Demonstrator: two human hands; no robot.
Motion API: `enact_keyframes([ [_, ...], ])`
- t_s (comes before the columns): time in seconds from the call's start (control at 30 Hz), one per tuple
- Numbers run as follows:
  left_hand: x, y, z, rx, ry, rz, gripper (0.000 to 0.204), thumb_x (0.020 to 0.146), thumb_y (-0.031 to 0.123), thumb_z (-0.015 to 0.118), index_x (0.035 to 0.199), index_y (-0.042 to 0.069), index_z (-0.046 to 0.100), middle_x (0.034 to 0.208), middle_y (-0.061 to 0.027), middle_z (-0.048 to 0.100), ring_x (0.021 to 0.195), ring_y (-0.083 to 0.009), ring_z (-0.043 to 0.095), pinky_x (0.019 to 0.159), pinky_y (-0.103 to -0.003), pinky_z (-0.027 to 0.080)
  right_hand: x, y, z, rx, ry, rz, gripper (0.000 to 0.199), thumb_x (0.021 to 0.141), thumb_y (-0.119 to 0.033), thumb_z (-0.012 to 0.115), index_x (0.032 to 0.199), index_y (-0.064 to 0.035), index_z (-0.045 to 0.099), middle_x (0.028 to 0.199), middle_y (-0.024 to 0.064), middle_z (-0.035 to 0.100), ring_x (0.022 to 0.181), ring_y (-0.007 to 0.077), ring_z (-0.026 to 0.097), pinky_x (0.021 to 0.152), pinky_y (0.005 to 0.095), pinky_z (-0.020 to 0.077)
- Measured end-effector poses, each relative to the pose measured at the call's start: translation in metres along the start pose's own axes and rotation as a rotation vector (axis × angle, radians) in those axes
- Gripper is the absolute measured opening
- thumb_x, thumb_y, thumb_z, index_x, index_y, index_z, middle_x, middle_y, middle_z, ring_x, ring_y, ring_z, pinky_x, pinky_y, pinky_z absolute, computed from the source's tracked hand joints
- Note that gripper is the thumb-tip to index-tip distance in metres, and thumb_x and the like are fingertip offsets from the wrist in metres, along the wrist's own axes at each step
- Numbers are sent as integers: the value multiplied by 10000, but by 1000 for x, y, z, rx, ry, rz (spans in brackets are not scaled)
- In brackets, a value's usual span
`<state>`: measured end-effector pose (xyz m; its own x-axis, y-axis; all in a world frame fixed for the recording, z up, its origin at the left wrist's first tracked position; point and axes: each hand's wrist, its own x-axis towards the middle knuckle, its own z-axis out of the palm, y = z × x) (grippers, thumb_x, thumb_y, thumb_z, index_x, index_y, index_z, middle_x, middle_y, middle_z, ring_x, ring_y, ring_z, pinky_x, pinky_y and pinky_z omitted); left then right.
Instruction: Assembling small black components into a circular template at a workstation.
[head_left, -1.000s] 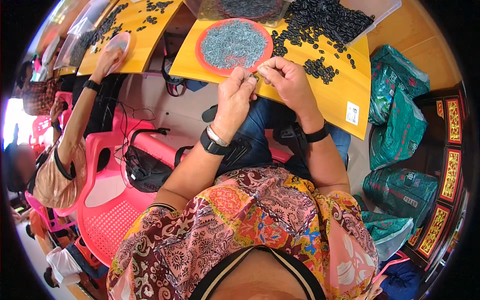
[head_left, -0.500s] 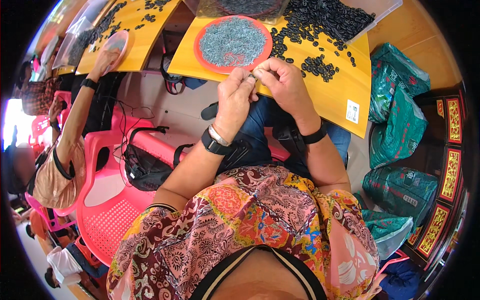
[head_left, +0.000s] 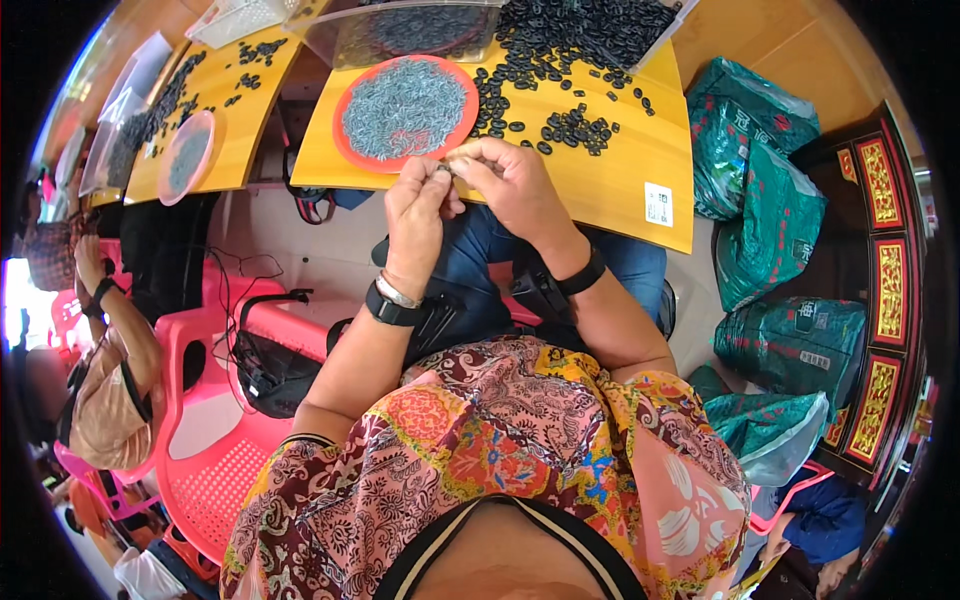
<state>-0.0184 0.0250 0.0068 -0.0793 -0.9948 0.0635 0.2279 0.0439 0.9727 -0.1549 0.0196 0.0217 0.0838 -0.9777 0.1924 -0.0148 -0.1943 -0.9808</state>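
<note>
Head view: between the fingertips, a small dark piece [head_left: 445,169], just off the near edge of the red plate [head_left: 390,164], too small for reading of any mark. Left hand [head_left: 412,210] with thumb and forefinger pinched together upon it, other fingers curled in. Right hand [head_left: 512,195] with thumb and forefinger nearly closed at the same place; whether with a hold of its own, impossible to tell. Inside the red plate, many thin grey metal-looking pins [head_left: 405,105]. To the right of it, loose black oval pieces [head_left: 580,130] on the yellow table [head_left: 600,188]. Near its right corner, flat on the wood, a white rectangular label [head_left: 659,204] with dark printing, a square mark among it. Farther right, green bags [head_left: 785,235] with big pale characters, smaller red print and, on the lower one, a line of pale writing. Behind these, gold carved panels [head_left: 888,290] in dark frames.
</note>
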Motion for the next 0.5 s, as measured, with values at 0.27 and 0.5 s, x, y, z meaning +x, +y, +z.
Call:
enact_keyframes([
  [0.27,6,5,-5,-75,27,-25,108,900,97,476,821,31,513,655,-23,531,549,-98,521,516,-207,403,48,12,-90,-795,176,-108,211,806,-137,615,978,-34,680,819,73,675,698,136,622,647,251,477],
  [0.5,6,5,-7,-89,19,-23,108,897,93,478,812,33,505,672,-25,532,556,-98,520,518,-207,400,59,18,-74,-1136,-64,-47,210,732,-204,596,866,-65,681,884,117,642,816,297,615,722,392,479],
])
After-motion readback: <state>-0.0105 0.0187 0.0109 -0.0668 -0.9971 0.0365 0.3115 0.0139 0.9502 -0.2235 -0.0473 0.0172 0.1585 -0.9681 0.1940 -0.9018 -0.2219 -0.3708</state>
